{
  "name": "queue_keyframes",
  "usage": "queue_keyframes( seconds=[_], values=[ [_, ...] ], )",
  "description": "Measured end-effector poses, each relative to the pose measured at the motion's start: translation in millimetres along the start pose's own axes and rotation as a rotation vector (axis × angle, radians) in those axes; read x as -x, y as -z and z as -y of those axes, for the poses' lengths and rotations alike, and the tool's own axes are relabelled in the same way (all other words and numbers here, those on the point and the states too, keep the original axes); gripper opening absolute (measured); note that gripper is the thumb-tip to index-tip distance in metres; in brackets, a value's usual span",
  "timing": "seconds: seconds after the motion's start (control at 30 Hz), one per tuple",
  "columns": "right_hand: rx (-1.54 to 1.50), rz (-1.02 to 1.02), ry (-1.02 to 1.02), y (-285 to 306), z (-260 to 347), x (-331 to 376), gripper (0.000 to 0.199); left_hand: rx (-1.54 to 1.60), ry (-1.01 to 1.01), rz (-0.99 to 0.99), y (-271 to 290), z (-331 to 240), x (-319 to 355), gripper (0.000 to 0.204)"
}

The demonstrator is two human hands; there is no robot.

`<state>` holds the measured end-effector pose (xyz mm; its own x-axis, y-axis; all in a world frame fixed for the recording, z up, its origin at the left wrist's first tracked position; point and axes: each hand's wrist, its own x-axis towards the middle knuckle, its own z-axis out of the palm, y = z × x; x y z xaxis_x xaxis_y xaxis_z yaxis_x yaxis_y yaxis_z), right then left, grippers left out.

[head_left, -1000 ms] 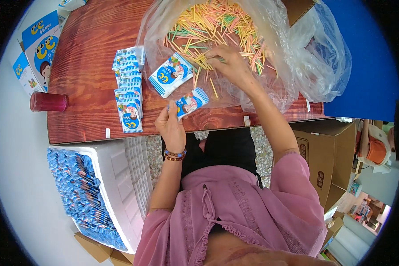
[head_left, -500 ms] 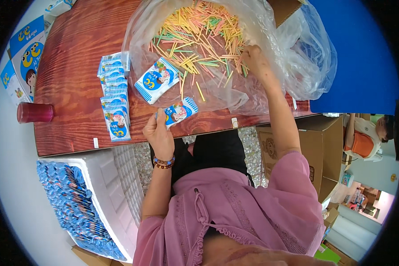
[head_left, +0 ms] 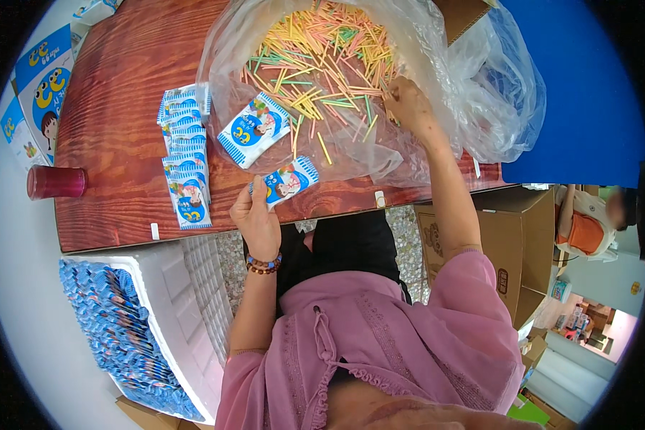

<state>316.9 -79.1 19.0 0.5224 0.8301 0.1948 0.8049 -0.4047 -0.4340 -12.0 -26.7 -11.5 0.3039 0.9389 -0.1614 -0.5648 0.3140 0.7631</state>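
Pinched in my left hand point(head_left: 256, 218) is the near end of a small blue-and-white packet point(head_left: 292, 182), raised just above the table's front edge. My right hand point(head_left: 408, 106) is closed at the right edge of a pile of thin pastel sticks point(head_left: 337, 61), coloured yellow, pink and green. What its fingers grip is hidden from view. The sticks lie spread in a large clear plastic bag point(head_left: 226, 54) on the table. A bigger blue-and-white packet point(head_left: 254, 129) rests on the bag's near left part. Left of it, several small packets point(head_left: 186, 154) overlap in a column.
The red wood-grain table point(head_left: 132, 107) bears a dark red cup point(head_left: 59, 182) at its left edge. Below stands a white foam box point(head_left: 183, 308) full of blue packets point(head_left: 122, 330). A cardboard box point(head_left: 512, 236) is at my right, with another person point(head_left: 588, 222) beyond.
My right hand has shifted slightly toward me along the edge of the stick pile. My left hand and its packet have barely moved.
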Motion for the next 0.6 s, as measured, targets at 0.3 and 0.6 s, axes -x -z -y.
queue_keyframes(
  seconds=[0.3,0.6],
  values=[
    [0.334,-0.078,-0.116,-41.6,-106.3,-22.3,0.025,0.002,0.015,0.016,-7.5,2.4,-1.1,0.020],
    [-0.027,-0.002,0.022,16.8,12.8,4.0,0.025,-0.052,0.003,-0.021,7.2,0.9,-0.9,0.021]
  ],
)
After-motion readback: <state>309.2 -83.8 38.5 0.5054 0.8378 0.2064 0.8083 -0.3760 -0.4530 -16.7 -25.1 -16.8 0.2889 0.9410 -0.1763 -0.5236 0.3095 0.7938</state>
